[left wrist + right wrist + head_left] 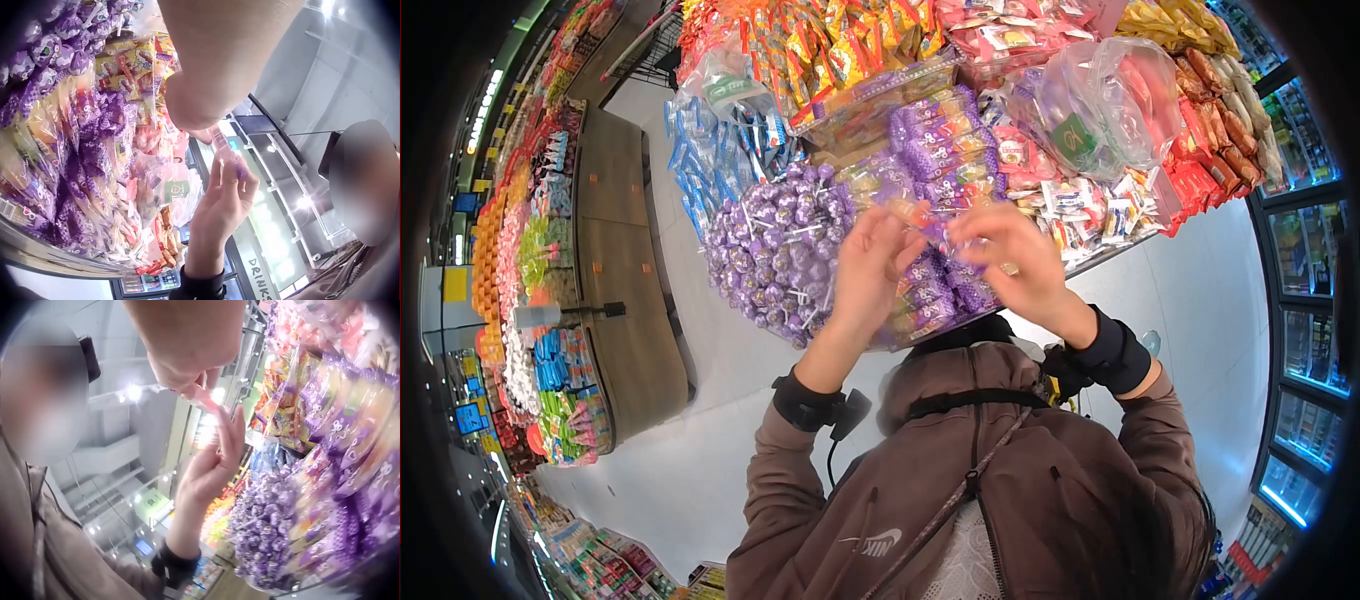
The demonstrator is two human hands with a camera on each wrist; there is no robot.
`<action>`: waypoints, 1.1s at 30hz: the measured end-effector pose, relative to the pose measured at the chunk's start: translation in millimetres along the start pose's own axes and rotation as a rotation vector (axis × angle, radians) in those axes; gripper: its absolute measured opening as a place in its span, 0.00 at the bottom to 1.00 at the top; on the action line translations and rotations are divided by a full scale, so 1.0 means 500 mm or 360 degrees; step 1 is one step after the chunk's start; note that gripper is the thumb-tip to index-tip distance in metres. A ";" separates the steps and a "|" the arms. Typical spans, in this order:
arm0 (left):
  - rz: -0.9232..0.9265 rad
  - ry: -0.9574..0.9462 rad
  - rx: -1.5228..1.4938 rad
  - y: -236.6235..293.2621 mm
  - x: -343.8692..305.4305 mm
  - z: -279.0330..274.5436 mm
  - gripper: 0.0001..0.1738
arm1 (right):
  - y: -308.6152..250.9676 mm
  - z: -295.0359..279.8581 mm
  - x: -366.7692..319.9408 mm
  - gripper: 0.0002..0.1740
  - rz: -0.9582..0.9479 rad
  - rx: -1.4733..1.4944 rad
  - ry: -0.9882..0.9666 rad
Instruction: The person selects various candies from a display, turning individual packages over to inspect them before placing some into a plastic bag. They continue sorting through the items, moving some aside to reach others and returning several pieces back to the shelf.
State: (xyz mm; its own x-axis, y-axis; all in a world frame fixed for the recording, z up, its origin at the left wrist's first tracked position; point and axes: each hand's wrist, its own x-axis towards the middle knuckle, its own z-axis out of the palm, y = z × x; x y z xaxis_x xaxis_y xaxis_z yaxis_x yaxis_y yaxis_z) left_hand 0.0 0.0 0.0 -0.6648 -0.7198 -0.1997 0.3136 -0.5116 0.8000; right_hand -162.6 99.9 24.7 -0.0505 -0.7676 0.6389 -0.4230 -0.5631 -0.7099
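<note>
A small clear candy packet point(220, 142) with a barcode, pinkish contents and a purple end is held up between my two hands, over the purple candy bags point(945, 145) on the display. My left hand point(872, 265) pinches one end with thumb and fingers. At the other end, my right hand point(1022, 262) grips the purple part with bent fingers. In the right wrist view, the packet point(203, 399) stretches from one hand's fingertips to the other's. Purple-wrapped lollipops point(775, 250) are heaped left of my left hand.
White-wrapped sweets point(1090, 210) and a clear plastic bag point(1115, 100) lie right of the purple bags. Blue packets point(715, 150) and yellow-orange packets point(840, 45) fill the far bins. A wooden shelf unit point(615, 250) stands left, glass-door fridges point(1305, 260) right.
</note>
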 end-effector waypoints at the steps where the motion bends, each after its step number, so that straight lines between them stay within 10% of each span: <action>1: -0.0022 -0.0009 -0.0080 0.004 0.000 0.003 0.16 | -0.006 -0.003 -0.001 0.07 -0.0269 -0.0260 -0.0127; 11: -0.0043 -0.0008 0.0202 0.036 -0.012 0.052 0.12 | 0.018 0.004 -0.032 0.06 -0.0982 -0.0887 -0.0335; 33: 0.0046 0.0160 0.0592 -0.024 0.009 0.081 0.09 | 0.032 -0.039 -0.073 0.08 -0.0976 -0.0892 -0.0308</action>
State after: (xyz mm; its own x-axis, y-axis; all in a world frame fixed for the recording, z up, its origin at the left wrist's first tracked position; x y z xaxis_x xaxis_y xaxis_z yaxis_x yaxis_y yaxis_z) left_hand -34.2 22.1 12.4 -0.5838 -0.7833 -0.2136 0.0516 -0.2983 0.9531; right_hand -185.1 124.9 -4.1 0.4678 -0.4438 0.7643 -0.7128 -0.7007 0.0294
